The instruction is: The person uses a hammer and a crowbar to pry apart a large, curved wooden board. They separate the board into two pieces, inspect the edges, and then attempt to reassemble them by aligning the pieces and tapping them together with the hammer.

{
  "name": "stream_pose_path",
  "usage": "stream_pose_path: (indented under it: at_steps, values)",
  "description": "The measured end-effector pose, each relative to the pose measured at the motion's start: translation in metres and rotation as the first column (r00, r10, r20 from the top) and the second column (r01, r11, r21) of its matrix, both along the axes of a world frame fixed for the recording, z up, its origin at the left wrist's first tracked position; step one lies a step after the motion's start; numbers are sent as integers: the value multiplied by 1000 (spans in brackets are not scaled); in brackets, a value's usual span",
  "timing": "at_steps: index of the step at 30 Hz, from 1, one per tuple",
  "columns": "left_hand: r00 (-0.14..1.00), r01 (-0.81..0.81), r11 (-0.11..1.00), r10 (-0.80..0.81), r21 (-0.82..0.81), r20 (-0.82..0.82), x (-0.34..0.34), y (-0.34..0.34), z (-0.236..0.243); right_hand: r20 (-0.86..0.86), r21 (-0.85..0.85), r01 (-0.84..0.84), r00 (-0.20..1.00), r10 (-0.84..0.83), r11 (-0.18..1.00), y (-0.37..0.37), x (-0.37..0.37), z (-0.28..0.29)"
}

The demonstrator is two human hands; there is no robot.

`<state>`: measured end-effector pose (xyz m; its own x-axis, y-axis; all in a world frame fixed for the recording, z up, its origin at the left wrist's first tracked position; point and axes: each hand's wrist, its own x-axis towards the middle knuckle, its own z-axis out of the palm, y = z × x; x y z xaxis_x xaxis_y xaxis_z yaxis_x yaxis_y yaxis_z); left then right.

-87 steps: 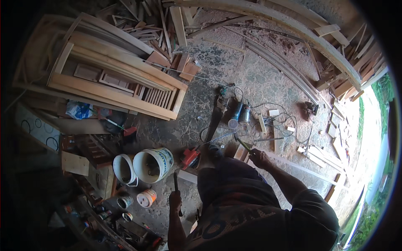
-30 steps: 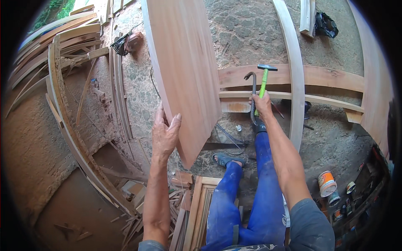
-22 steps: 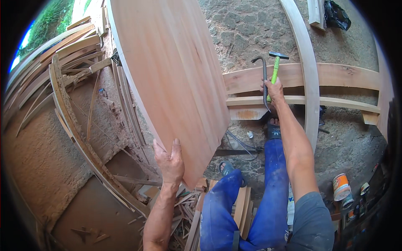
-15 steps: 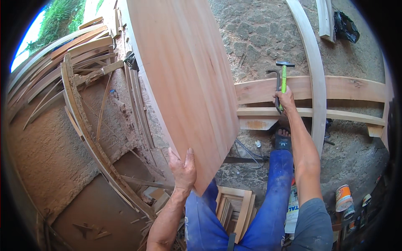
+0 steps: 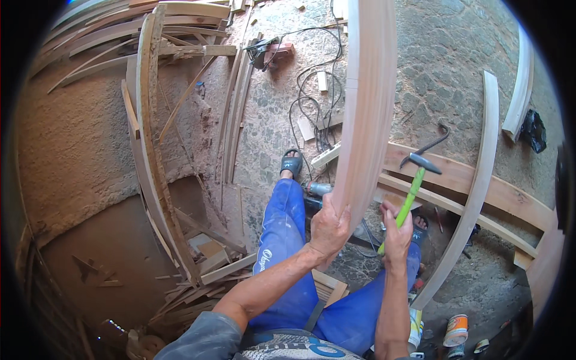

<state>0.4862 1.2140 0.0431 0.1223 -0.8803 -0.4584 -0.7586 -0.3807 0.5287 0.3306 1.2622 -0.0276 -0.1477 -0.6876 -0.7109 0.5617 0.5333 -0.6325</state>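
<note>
My left hand is closed on a long pale wooden board, held edge-on and running up past the frame's top. Just right of it, my right hand is closed round the green handle of a hammer, whose dark head points upward. A dark curved pry bar lies apart from the hand, across a horizontal plank and the ground beyond it. My legs are spread below, with sandalled feet on either side of the board; the board's lower end is partly hidden by my left hand.
A curved beam and stacked wood strips are at left. A red power tool, tangled cables and a power strip lie ahead. At right are a curved timber, a black bag and cans.
The board has turned from face-on to edge-on and shifted right, with my left hand. My right hand has let go of the pry bar and moved lower, keeping the hammer. My left foot has moved forward.
</note>
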Motion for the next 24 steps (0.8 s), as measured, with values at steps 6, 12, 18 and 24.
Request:
stream_pose_path:
  at_steps: [6,12,18,24]
  values:
    - [732,-117,951,277,286,-623,75,-19,-43,-240,48,228,948,-210,972,10,102,110]
    - [960,-240,896,276,374,-44,284,-95,-305,-706,169,241,706,-53,956,18,155,87]
    - [910,-399,841,316,366,267,337,-175,-417,-866,496,116,141,480,861,43,159,91]
    - [890,-400,859,280,320,360,347,-195,-464,-693,695,-15,-279,665,719,53,158,96]
